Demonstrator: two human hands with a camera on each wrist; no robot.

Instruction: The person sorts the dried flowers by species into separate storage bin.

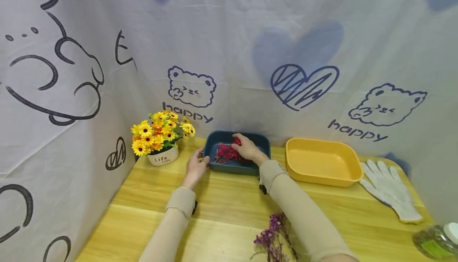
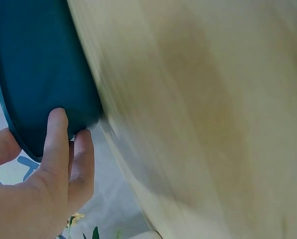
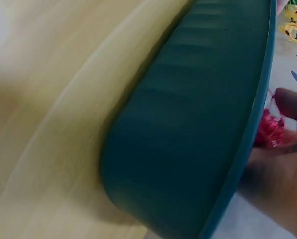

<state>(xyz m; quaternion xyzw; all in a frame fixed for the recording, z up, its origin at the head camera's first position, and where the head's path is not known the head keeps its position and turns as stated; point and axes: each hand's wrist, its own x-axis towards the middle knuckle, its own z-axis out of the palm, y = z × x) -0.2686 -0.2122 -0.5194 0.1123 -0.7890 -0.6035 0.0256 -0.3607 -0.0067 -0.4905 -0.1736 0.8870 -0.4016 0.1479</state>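
Observation:
A dark teal plastic tray [image 1: 237, 169] stands near the back of the table with red dried flowers [image 1: 226, 153] lying in it. My left hand [image 1: 195, 168] holds the tray's left end; in the left wrist view its fingers [image 2: 57, 129] touch the outer wall [image 2: 44, 64] and rim. My right hand [image 1: 248, 150] reaches over the front rim into the tray. Its fingers are around part of the red flowers, which show between thumb and fingers [image 3: 290, 102] in the right wrist view. The hand itself partly hides the flowers.
A white pot of yellow artificial flowers [image 1: 162, 156] stands left of the tray. To the right are a yellow tray [image 1: 322, 162], a white glove [image 1: 390, 188] and a lidded jar [image 1: 434, 242]. Purple dried flowers [image 1: 273, 234] lie at the front, beside the right sleeve. A printed curtain [image 1: 229, 55] hangs behind.

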